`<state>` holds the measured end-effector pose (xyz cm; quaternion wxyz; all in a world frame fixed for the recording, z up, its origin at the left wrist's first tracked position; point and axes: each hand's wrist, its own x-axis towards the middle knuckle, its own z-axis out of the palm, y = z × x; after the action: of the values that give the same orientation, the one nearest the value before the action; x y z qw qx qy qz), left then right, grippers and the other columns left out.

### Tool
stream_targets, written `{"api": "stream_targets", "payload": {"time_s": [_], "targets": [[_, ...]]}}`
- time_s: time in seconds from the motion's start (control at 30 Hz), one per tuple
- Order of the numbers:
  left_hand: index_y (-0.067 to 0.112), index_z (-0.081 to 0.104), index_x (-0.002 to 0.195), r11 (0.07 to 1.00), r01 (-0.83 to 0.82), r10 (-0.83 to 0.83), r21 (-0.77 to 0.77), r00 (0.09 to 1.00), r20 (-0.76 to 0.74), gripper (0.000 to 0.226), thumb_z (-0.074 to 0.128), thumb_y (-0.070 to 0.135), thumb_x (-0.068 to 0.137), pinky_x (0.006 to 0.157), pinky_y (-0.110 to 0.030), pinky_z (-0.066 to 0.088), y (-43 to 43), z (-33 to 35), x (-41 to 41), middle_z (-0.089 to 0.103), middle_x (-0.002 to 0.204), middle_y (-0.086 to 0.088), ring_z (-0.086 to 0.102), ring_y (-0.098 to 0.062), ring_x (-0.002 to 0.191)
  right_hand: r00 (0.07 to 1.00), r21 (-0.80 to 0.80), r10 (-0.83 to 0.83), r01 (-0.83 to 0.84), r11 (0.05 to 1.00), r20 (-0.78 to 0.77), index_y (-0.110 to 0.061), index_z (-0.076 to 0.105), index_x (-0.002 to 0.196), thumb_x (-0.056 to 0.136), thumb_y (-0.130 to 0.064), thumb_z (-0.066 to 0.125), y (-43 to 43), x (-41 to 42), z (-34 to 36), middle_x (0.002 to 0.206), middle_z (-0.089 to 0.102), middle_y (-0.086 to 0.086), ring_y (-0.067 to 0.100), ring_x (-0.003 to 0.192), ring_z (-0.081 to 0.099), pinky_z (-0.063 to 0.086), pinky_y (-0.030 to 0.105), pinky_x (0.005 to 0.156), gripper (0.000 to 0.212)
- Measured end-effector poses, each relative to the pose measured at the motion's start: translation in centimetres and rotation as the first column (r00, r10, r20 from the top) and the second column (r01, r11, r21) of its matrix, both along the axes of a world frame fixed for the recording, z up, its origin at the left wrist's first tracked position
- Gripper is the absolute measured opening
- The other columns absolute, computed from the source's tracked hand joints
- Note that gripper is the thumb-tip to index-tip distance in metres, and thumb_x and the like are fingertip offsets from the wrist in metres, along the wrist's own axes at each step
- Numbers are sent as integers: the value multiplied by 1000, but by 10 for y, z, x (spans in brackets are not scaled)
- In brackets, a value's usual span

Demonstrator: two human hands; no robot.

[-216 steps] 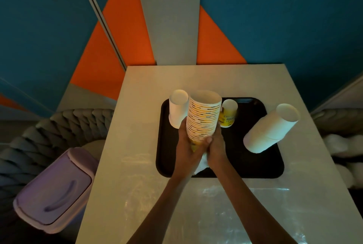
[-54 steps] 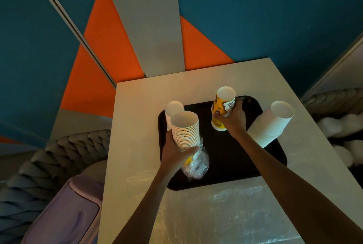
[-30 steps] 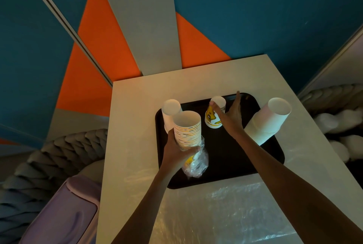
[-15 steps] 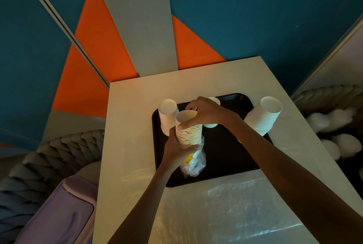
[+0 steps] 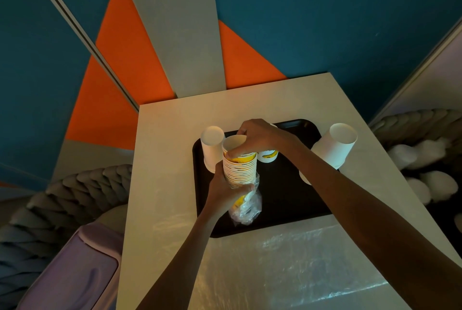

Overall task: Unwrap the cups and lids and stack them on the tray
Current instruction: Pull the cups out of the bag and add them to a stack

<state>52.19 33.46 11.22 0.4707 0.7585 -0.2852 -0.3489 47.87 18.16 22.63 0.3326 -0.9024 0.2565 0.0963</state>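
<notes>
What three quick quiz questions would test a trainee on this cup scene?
1. True or false: the left hand grips the printed cup stack near its lower part.
2. Which hand pinches the top cup at its rim? A) left hand B) right hand C) neither
3. Fill in: the crumpled plastic wrap is bunched at the stack's ____ end.

Key: 1 true; 2 B; 3 bottom.
</notes>
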Motion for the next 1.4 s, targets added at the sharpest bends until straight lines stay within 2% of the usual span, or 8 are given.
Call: {"api": "stream_targets", "payload": {"time_s": [0.07,0.23,0.4,0.6,0.7,0.9,1.23,1.4], "targets": [[17,36,134,1000,-14,14,-4,1000,1,83,84,14,67,81,-12,45,2,-1,0,53,121,7,52,-8,111,998,13,-36,35,999,49,-9,61,115,76,-48,72,-3,-1,5,106,59,1,15,93,55,42,21,63,57],[15,38,135,997,-82,82,-16,997,5,85,86,17,65,99,-39,48,9,-8,6,55,130,0,53,-16,120,948,215,-248,205,955,200,-19,48,130,82,-40,70,-14,-16,12,106,49,-4,16,100,52,42,19,65,57],[16,38,135,991,-129,129,-24,992,-18,88,87,20,63,97,-47,49,12,-9,11,55,129,-2,53,-19,120,943,387,-318,258,885,99,-17,41,128,83,-27,69,-22,-37,-4,112,53,3,21,103,55,49,33,85,54],[15,39,135,990,-130,129,-51,991,-28,86,87,16,63,97,-48,49,8,-7,10,56,128,-2,54,-19,120,962,463,-274,236,855,16,-15,50,128,80,-19,73,-16,-52,-24,123,60,6,22,113,57,43,32,96,54],[17,38,136,992,-118,117,-42,993,-29,89,87,21,62,98,-50,48,9,-9,10,55,131,-1,52,-19,123,921,429,-378,303,851,98,-12,46,131,79,-19,74,-20,-52,-33,119,58,1,16,109,55,42,28,91,60],[17,37,136,993,-120,120,-20,993,-15,91,88,24,61,98,-50,48,10,-11,9,54,131,-1,51,-19,123,653,288,-626,559,778,425,-9,41,130,71,-24,82,-35,-38,-57,124,58,6,19,111,56,45,28,87,73],[17,36,136,994,-106,105,-15,994,-20,87,86,16,64,101,-45,47,3,-16,9,53,132,-1,50,-18,124,669,154,-622,621,769,407,-4,40,130,67,-26,85,-45,-29,-105,123,58,13,29,113,58,49,40,91,79],[18,35,135,996,-85,85,-18,996,-27,85,85,13,66,97,-31,47,-1,-13,5,53,130,2,50,-14,121,617,284,-695,638,716,369,-15,11,149,63,-28,87,-49,-36,-117,150,30,13,31,137,33,33,52,109,115]]}}
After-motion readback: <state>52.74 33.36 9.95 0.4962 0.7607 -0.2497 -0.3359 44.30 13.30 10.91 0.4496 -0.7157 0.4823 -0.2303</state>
